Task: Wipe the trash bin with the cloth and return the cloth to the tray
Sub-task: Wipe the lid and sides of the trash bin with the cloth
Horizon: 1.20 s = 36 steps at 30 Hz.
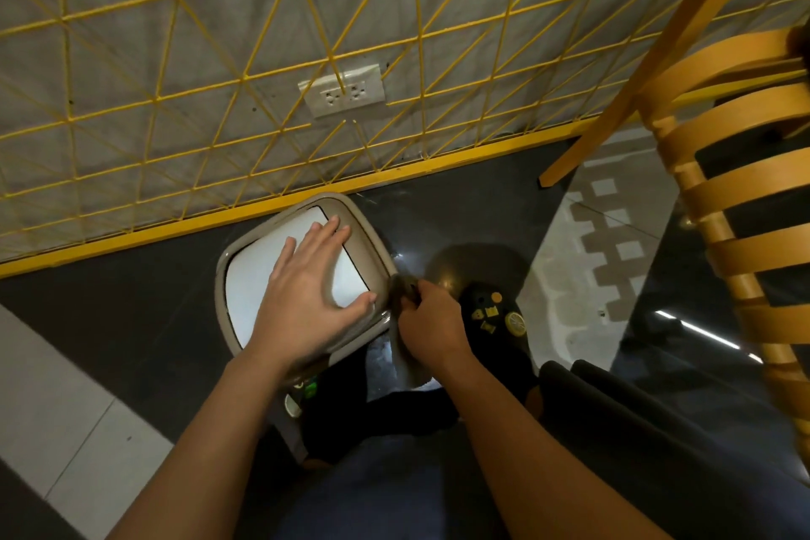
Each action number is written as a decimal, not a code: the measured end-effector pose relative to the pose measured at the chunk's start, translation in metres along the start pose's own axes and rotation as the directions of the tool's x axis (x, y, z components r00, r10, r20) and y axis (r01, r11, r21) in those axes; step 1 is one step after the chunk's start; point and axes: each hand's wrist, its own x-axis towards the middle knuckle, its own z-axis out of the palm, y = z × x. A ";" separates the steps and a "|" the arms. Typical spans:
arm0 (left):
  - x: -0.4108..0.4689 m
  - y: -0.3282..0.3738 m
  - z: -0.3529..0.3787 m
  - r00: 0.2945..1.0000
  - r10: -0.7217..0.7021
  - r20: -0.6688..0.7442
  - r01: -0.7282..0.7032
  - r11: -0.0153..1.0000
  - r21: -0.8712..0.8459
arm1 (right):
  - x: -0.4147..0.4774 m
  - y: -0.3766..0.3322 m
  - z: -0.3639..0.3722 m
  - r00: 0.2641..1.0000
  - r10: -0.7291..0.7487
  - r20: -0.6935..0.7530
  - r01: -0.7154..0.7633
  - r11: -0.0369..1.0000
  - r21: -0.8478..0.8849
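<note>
A beige trash bin (245,250) with a white swing lid stands on the dark floor by the wall, seen from above. My left hand (311,289) lies flat on the white lid with its fingers spread. My right hand (431,327) is closed on a grey cloth (405,357) and presses it against the bin's right rim and side. Part of the cloth hangs down below the hand. No tray is in view.
A yellow wire grid (307,70) covers the grey wall behind the bin, with a white double socket (344,90). A wooden slatted chair (740,206) stands at the right. My black shoe with yellow charms (495,316) is right of the bin.
</note>
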 end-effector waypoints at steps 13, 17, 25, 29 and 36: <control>-0.005 -0.015 -0.006 0.999 0.040 -0.012 -0.038 0.996 0.079 | -0.016 0.007 0.032 0.997 0.060 0.051 -0.066 0.991 0.121; -0.004 -0.012 0.003 0.998 0.022 -0.064 -0.016 0.995 0.098 | -0.005 -0.008 0.027 1.000 0.007 -0.009 -0.006 0.996 0.085; -0.003 -0.014 0.003 0.998 0.018 -0.060 -0.011 0.993 0.117 | 0.038 -0.056 0.014 0.989 -0.148 -0.031 0.141 0.977 -0.163; -0.003 -0.013 0.003 0.999 -0.002 -0.054 0.009 0.992 0.128 | 0.025 -0.040 0.015 0.995 -0.095 0.016 0.096 0.986 -0.135; -0.001 -0.011 0.004 0.998 -0.021 -0.058 0.029 0.990 0.135 | 0.000 -0.012 0.027 0.999 0.044 0.022 -0.044 0.999 -0.001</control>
